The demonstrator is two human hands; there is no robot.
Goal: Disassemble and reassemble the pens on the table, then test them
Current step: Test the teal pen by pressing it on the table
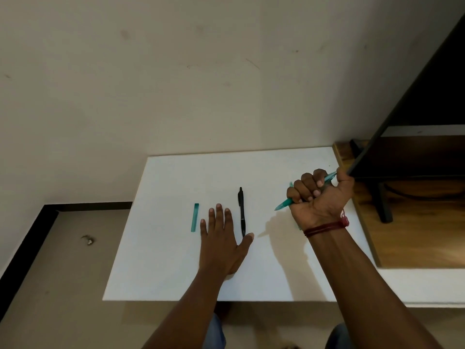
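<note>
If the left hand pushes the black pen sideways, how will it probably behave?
The black pen looks slim and round, so it would probably roll on the smooth white table. What seems a clip near its far end may stop the roll. It looks straight and rigid, likely light.

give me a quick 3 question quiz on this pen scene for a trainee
1. True or false: the black pen lies on the white table, gripped by neither hand.
2. What do the fingers of the right hand curl round? A) the teal pen B) the black pen C) nothing
3. Short answer: what lies on the table just left of the flat left hand?

Key
1. True.
2. A.
3. The loose teal piece.
</note>
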